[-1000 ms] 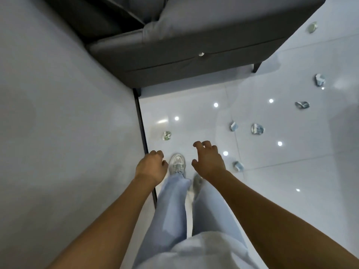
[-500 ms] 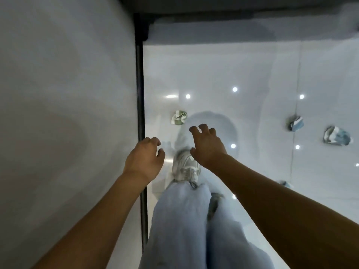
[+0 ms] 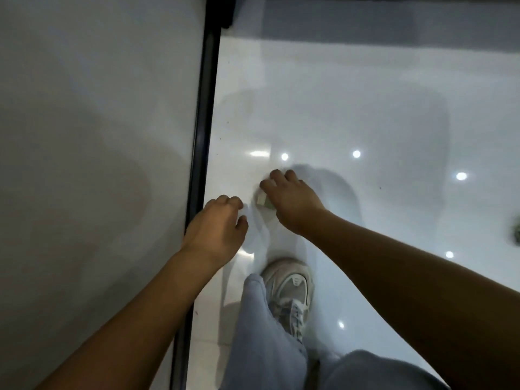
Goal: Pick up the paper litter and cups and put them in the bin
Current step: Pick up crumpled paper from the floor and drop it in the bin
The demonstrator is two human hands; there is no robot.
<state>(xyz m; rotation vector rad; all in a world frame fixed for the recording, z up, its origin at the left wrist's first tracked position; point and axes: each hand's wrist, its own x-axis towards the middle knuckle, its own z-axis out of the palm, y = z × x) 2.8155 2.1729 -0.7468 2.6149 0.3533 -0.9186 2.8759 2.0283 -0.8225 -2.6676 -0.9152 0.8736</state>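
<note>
One piece of crumpled paper litter [image 3: 263, 199] lies on the glossy white tiled floor [image 3: 365, 114], greenish-white, only partly visible under the right hand [image 3: 292, 201]. No print or label on it can be read; motion blur hides any detail. The right hand is over the litter, fingers curled down around it, thumb on the near-left side; whether the grip has closed on the paper cannot be told, as the fingertips are hidden.

Left of the litter, just beside it, the left hand [image 3: 216, 229] hovers with fingers loosely curled, holding nothing. Further left of the litter runs a black vertical strip [image 3: 201, 130], with a pale grey panel [image 3: 92, 153] beyond it.

Below the litter, toward the camera: a grey-and-white sneaker [image 3: 292, 291] on the floor, with a small mark on the tongue, illegible. Light-blue trouser legs [image 3: 261, 339] cover the ankle.

Far right of the litter, at the frame edge, a dark greenish object [image 3: 516, 230] sits on the floor, cut off; cannot identify. Ceiling-light reflections dot the tiles.
</note>
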